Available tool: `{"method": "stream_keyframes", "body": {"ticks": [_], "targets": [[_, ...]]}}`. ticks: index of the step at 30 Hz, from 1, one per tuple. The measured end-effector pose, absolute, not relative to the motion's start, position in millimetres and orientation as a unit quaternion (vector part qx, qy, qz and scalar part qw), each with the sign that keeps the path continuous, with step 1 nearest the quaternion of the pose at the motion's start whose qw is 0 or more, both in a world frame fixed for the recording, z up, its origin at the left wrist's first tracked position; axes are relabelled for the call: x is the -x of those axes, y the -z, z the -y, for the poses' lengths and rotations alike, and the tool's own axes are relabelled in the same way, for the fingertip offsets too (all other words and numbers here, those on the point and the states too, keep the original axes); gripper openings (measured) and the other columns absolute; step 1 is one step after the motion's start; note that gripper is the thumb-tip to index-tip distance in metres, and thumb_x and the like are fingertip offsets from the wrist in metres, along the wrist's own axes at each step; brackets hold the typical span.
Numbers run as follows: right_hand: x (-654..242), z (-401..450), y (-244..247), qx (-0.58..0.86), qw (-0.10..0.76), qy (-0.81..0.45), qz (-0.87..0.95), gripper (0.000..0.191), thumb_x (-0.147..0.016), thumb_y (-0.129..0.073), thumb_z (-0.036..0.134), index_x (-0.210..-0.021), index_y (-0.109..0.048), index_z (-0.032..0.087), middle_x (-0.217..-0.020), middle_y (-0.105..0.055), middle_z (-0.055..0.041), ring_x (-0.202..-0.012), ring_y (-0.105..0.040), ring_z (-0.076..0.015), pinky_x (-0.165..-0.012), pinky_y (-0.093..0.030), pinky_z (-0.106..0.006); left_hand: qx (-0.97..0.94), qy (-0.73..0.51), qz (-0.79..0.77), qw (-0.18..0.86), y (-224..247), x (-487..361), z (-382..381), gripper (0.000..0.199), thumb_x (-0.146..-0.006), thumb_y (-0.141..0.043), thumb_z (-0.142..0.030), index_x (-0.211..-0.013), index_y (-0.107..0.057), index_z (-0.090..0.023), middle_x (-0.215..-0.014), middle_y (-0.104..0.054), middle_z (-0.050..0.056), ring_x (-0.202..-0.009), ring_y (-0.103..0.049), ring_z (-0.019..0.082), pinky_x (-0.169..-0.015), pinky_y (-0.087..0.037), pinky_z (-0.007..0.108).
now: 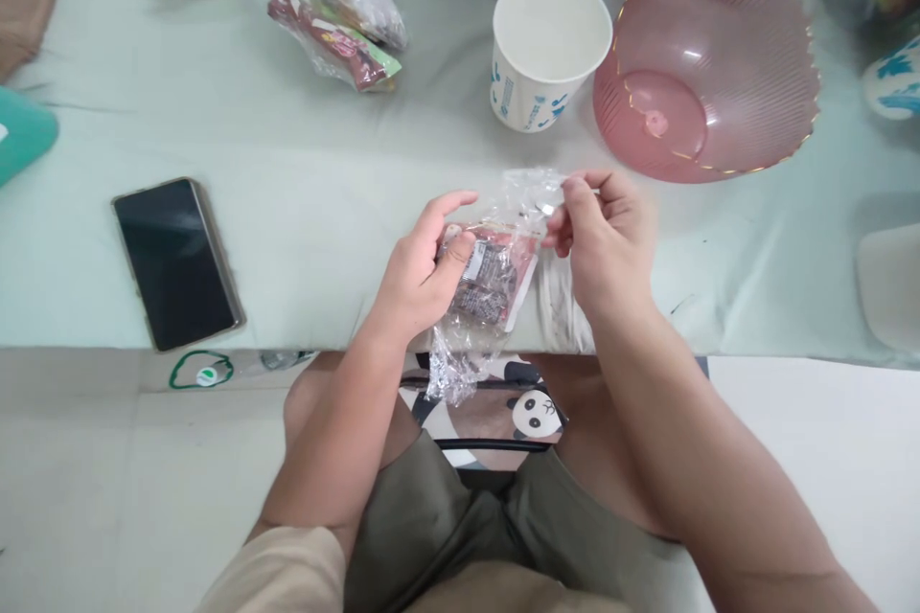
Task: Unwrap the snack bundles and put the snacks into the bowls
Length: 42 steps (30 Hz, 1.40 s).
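A snack packet (489, 280) in red and dark print lies inside a clear, crinkled plastic wrapper (464, 359) at the table's front edge. My left hand (429, 273) holds the packet's left side, thumb on top and index finger stretched out. At the upper right, my right hand (608, 235) pinches the clear plastic between thumb and fingers. Part of the wrapper hangs over the table edge. Beside my right hand lies a whitish, crumpled piece (561, 302), partly hidden by the hand.
Beyond my hands stand a white paper cup (550, 34) and a pink ribbed bowl (719, 77). Wrapped snacks (345, 38) lie at the upper left, a black phone (178, 263) at the left. A white container (891, 287) stands at the right edge of the green-covered table (287, 172).
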State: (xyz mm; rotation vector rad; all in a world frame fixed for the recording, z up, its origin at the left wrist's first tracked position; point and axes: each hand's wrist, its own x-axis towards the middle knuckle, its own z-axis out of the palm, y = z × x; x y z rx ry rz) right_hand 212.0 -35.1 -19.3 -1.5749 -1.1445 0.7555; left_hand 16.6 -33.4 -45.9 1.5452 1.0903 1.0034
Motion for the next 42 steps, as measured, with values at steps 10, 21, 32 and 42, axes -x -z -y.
{"method": "stream_keyframes", "body": {"ticks": [10, 21, 32, 42], "targets": [[-200, 58, 12, 0.616, 0.414, -0.111, 0.661, 0.027, -0.095, -0.059, 0.043, -0.112, -0.060, 0.023, -0.096, -0.067, -0.0058, -0.086, -0.066, -0.0193, -0.076, -0.055, -0.037, -0.632, -0.430, -0.475, 0.435, 46, -15, 34, 0.043, -0.100, -0.061, -0.052, -0.137, -0.058, -0.031, -0.075, -0.064, -0.002, -0.053, -0.054, 0.012, -0.050, -0.046, 0.026], [-193, 70, 8, 0.623, 0.373, -0.172, 0.666, 0.013, -0.093, -0.057, 0.025, -0.081, -0.060, 0.021, -0.078, -0.065, -0.0015, -0.071, -0.060, -0.0150, -0.066, -0.047, -0.029, -0.625, -0.456, -0.485, 0.408, 48, -17, 36, 0.043, -0.100, -0.061, -0.053, -0.136, -0.057, -0.031, -0.076, -0.064, -0.001, -0.062, -0.062, 0.014, -0.055, -0.051, 0.026], [-240, 73, 10, 0.718, 0.315, -0.038, 0.620, 0.025, -0.085, -0.057, 0.020, -0.109, -0.061, 0.024, -0.097, -0.072, -0.0073, -0.078, -0.067, -0.0210, -0.070, -0.052, -0.037, -0.623, -0.492, -0.541, 0.278, 42, -21, 36, 0.034, -0.097, -0.065, -0.043, -0.128, -0.060, -0.029, -0.128, -0.062, 0.010, -0.106, -0.064, 0.023, -0.087, -0.055, 0.036], [-204, 86, 0, 0.560, 0.272, -0.097, 0.777, 0.025, -0.092, -0.045, 0.020, -0.094, -0.069, 0.023, -0.066, -0.068, 0.0002, -0.053, -0.052, -0.0147, -0.053, -0.035, -0.030, -0.754, -0.355, -0.511, 0.212, 17, -29, 51, 0.025, -0.074, -0.083, -0.026, -0.090, -0.063, -0.024, -0.109, -0.062, 0.006, -0.107, -0.058, 0.029, -0.099, -0.048, 0.050]]}}
